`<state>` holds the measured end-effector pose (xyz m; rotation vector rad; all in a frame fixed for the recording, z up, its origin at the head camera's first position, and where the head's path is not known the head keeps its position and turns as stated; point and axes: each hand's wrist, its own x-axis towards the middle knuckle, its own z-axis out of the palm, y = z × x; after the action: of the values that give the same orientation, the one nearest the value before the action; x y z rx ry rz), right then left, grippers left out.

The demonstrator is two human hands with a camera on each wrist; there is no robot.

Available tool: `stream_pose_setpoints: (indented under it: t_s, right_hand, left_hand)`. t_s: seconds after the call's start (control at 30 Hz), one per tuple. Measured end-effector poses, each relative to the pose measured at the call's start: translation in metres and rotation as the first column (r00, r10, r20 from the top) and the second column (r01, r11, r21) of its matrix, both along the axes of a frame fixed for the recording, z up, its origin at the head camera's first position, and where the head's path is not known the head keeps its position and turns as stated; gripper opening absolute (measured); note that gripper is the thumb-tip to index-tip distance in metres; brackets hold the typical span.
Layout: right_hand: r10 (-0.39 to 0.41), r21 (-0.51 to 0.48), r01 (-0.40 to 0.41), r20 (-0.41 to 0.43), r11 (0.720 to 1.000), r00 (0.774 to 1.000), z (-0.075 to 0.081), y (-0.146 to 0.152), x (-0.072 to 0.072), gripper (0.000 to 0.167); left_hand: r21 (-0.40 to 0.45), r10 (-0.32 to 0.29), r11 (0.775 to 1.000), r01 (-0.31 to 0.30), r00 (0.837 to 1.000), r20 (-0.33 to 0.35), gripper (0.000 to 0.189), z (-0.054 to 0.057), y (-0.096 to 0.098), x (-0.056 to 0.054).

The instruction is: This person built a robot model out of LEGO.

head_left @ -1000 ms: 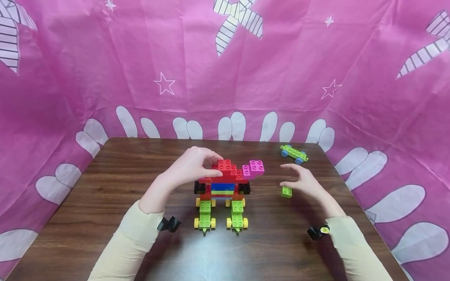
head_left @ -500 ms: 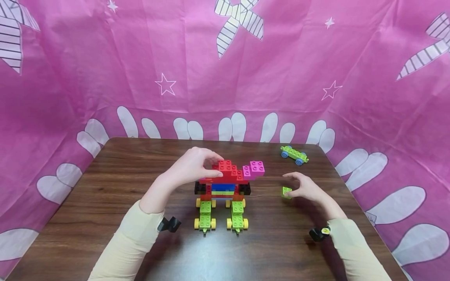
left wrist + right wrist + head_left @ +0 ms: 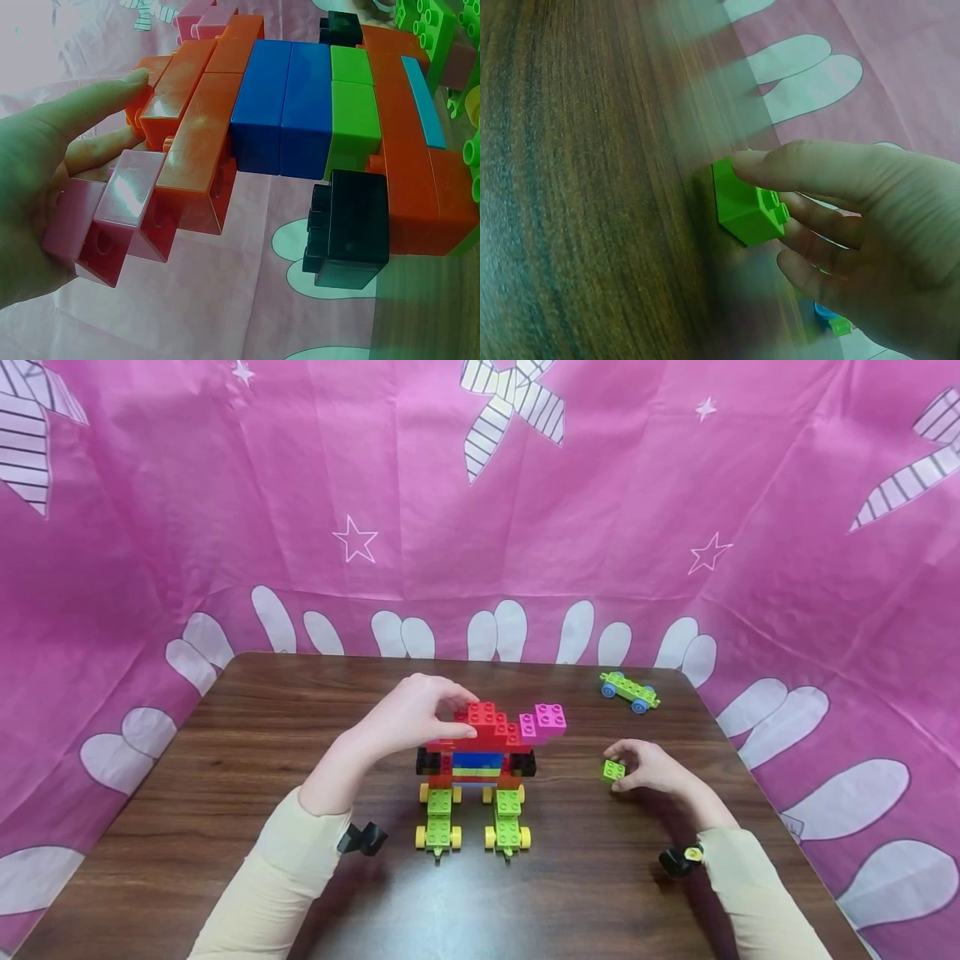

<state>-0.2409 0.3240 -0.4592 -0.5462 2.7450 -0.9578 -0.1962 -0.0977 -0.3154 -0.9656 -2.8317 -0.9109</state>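
A brick figure [image 3: 477, 763] stands at the table's middle on two lime wheeled bases [image 3: 437, 835] with yellow wheels. Red bricks form its top, blue and lime its middle, and black bricks [image 3: 525, 763] jut out at the sides. Pink bricks [image 3: 550, 719] stick out to the right; more pink ones [image 3: 131, 195] show in the left wrist view. My left hand [image 3: 405, 714] holds the figure's red top brick [image 3: 176, 94] between thumb and fingers. To the right, my right hand [image 3: 652, 768] pinches a small lime brick [image 3: 746, 206], thumb on its near side, studs facing the palm.
A lime toy car base [image 3: 628, 690] with blue wheels stands near the table's back right corner. The brown wooden table [image 3: 300, 693] ends in front of a pink printed cloth [image 3: 600, 543]. Both wrists wear small black devices [image 3: 678, 860].
My right hand has come down toward the table, and its thumb and fingers have closed around the lime brick. The left hand stays on the figure, which has not moved.
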Motion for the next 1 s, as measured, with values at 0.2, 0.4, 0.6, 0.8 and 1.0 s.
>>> stream_pose_setpoints:
  t_s: [0.2,0.4,0.6,0.8,1.0]
  right_hand:
    - [-0.005,0.037,0.005,0.001,0.999,1.000,-0.004,0.002,-0.002,0.050]
    - [-0.007,0.041,0.007,0.008,0.999,1.000,-0.004,0.002,-0.002,0.048]
    - [-0.012,0.053,0.012,0.000,0.999,1.000,-0.003,0.002,-0.002,0.043]
    - [-0.083,-0.003,0.083,-0.044,0.997,0.996,0.005,-0.003,-0.002,0.042]
    - [-0.095,-0.010,0.095,-0.161,0.995,0.982,0.029,-0.016,-0.004,0.041]
  left_hand:
    - [0.000,0.006,1.000,-0.006,1.000,0.015,0.043,0.000,0.000,0.001]
    - [0.002,0.008,1.000,-0.008,1.000,0.018,0.043,0.000,0.000,0.001]
    - [0.000,0.001,1.000,-0.001,1.000,0.006,0.043,0.000,0.000,0.000]
    - [-0.005,-0.002,1.000,0.002,1.000,-0.006,0.043,0.000,0.001,0.000]
    - [-0.016,0.004,1.000,-0.004,1.000,-0.018,0.044,0.001,0.001,0.001]
